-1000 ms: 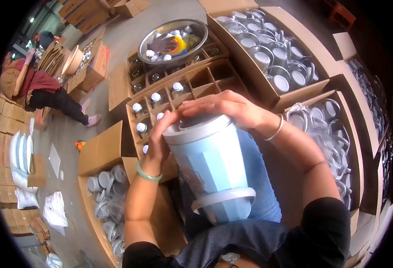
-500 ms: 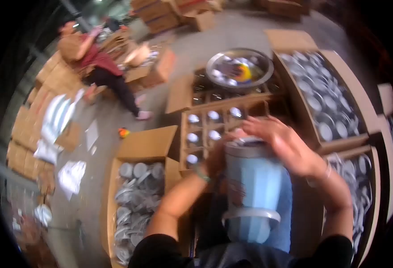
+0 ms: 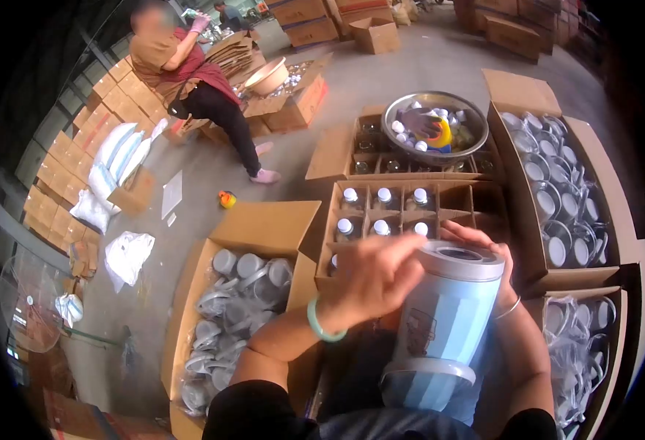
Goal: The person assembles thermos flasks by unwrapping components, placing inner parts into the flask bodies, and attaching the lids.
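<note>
A light blue thermos flask [image 3: 447, 323] with a grey collar and a small printed picture leans in front of my body, its round top opening facing up. My right hand [image 3: 504, 268] grips the far right side of its collar, with part of the fingers behind it. Over the left side of the rim, my left hand [image 3: 374, 277] has loosely bent, partly spread fingers; their tips are close to the collar, and contact is unclear. Beyond the flask, a divided carton [image 3: 454, 192] holds several white-capped bottles [image 3: 383, 196].
A carton of grey plastic parts [image 3: 245, 293] stands at left, with similar cartons [image 3: 557, 183] at right. A metal bowl [image 3: 390, 139] holds white caps and a glove. Another person [image 3: 190, 73] stands at the back left near stacked boxes. A fan [image 3: 29, 301] is at far left.
My left hand has moved from beside the flask to above the left of its rim. My right hand has lowered from over the top to the collar's right side. The view has shifted.
</note>
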`<state>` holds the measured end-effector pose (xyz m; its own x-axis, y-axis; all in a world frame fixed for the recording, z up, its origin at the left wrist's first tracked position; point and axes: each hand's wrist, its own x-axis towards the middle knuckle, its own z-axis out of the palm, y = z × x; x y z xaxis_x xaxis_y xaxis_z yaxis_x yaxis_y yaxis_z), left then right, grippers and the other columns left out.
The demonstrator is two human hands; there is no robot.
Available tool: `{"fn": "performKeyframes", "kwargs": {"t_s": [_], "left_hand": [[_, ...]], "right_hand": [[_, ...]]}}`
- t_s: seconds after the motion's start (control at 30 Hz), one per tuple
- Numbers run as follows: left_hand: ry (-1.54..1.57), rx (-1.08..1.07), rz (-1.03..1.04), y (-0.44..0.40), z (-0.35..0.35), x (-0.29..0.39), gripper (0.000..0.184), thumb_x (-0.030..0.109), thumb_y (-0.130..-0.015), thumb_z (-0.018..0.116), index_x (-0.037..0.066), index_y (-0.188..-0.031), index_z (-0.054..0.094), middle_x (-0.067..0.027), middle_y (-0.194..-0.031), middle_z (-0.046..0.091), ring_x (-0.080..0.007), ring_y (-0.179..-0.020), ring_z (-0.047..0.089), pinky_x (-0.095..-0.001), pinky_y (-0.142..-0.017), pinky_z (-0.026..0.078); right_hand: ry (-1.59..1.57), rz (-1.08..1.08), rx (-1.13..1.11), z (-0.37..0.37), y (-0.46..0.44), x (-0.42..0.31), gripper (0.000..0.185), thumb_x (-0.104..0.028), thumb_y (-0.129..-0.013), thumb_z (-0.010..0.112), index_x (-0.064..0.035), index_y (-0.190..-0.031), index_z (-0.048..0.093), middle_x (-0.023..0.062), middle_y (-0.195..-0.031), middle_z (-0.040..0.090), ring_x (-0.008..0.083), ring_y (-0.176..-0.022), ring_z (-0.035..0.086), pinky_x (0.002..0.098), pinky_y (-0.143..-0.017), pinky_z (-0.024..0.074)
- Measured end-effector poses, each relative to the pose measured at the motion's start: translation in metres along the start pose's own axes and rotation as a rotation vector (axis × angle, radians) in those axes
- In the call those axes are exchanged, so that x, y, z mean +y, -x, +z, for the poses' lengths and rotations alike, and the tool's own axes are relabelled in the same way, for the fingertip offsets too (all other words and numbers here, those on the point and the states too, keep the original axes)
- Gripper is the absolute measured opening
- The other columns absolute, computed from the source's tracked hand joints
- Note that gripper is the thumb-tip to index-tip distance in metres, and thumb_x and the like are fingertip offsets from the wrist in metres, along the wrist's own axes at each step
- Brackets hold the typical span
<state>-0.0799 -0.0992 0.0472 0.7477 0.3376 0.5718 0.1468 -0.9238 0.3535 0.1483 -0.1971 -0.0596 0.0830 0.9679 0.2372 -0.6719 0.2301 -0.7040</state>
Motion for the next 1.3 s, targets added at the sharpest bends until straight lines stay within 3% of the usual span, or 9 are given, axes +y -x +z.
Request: {"fn": "performKeyframes", "kwargs": {"t_s": [0.07,0.17,0.33,0.53,0.7,0.83,0.93,1.03,1.3], "left_hand": [[0.156,-0.137,-0.240,-0.005,0.017,-0.037,0.066,0.047,-0.107,0.016,0.001,-0.130,0.058,-0.0177,-0.109,0.071,-0.0278,-0.101,0.069,-0.0382,-0.090,0.053],[1.174,-0.063,-0.469,-0.006,0.080,-0.066,0.076,0.056,-0.105,0.014,0.001,-0.131,0.059,-0.0154,-0.135,0.058,-0.0254,-0.135,0.046,-0.0416,-0.116,0.031],[1.358,-0.227,-0.478,0.009,0.087,-0.050,0.073,0.055,-0.105,0.020,0.000,-0.126,0.063,-0.0152,-0.135,0.059,-0.0278,-0.134,0.048,-0.0406,-0.115,0.031],[0.630,0.020,-0.125,0.016,0.041,-0.014,0.063,0.044,-0.106,0.026,-0.006,-0.129,0.056,-0.0222,-0.119,0.066,-0.0322,-0.115,0.063,-0.0404,-0.101,0.046],[0.255,-0.009,0.034,0.000,0.017,0.012,0.056,0.036,-0.107,0.027,-0.006,-0.128,0.057,-0.0227,-0.113,0.068,-0.0341,-0.105,0.068,-0.0398,-0.092,0.051],[0.947,0.094,-0.327,0.001,0.058,-0.040,0.065,0.044,-0.108,0.019,-0.004,-0.129,0.057,-0.0160,-0.136,0.059,-0.0277,-0.125,0.055,-0.0393,-0.108,0.041],[1.176,-0.199,-0.362,0.011,0.087,-0.059,0.072,0.056,-0.104,0.025,-0.003,-0.129,0.058,-0.0170,-0.139,0.056,-0.0275,-0.129,0.051,-0.0383,-0.112,0.036],[1.143,-0.113,-0.491,0.015,0.086,-0.040,0.077,0.065,-0.100,0.031,0.000,-0.127,0.061,-0.0157,-0.134,0.059,-0.0261,-0.124,0.055,-0.0372,-0.106,0.041],[0.242,0.029,-0.027,-0.004,0.031,0.015,0.025,0.013,-0.099,0.052,0.001,-0.112,0.070,-0.0109,-0.095,0.069,-0.0257,-0.086,0.057,-0.0354,-0.081,0.044]], "right_hand": [[0.301,0.008,-0.024,0.011,-0.007,-0.024,0.081,-0.060,-0.093,0.035,0.0028,-0.143,0.045,0.0205,-0.151,0.041,0.0339,-0.134,0.046,0.0449,-0.114,0.0341],[0.908,-0.181,-0.055,0.059,-0.006,-0.070,0.081,-0.059,-0.098,0.022,0.0056,-0.137,0.052,0.0210,-0.138,0.056,0.0314,-0.127,0.054,0.0458,-0.107,0.0391],[1.175,-0.148,-0.076,0.071,0.007,-0.068,0.053,-0.041,-0.100,0.045,0.0050,-0.107,0.070,0.0205,-0.113,0.070,0.0336,-0.108,0.066,0.0494,-0.107,0.0356],[0.693,-0.240,-0.005,-0.004,-0.001,-0.023,0.056,-0.044,-0.091,0.043,0.0010,-0.088,0.077,0.0215,-0.107,0.072,0.0323,-0.109,0.066,0.0504,-0.111,0.0332],[-0.014,0.055,-0.054,-0.020,-0.011,0.009,0.052,-0.037,-0.083,0.046,0.0058,-0.095,0.074,0.0256,-0.142,0.050,0.0370,-0.126,0.053,0.0453,-0.107,0.0416],[0.440,-0.007,0.125,0.006,-0.006,-0.033,0.076,-0.057,-0.100,0.024,0.0028,-0.135,0.054,0.0192,-0.147,0.047,0.0304,-0.133,0.048,0.0429,-0.112,0.0362],[0.815,-0.208,0.042,0.050,0.015,-0.056,0.076,-0.055,-0.101,0.022,0.0052,-0.128,0.060,0.0185,-0.129,0.063,0.0303,-0.121,0.058,0.0403,-0.105,0.0404],[1.020,-0.167,-0.002,0.053,0.014,-0.062,0.054,-0.036,-0.103,0.041,0.0096,-0.108,0.069,0.0232,-0.119,0.066,0.0279,-0.104,0.066,0.0367,-0.092,0.0487],[0.194,0.089,0.048,-0.006,-0.004,-0.005,0.053,-0.034,-0.089,0.043,0.0102,-0.097,0.071,0.0203,-0.138,0.056,0.0305,-0.112,0.063,0.0376,-0.098,0.0497]]}}
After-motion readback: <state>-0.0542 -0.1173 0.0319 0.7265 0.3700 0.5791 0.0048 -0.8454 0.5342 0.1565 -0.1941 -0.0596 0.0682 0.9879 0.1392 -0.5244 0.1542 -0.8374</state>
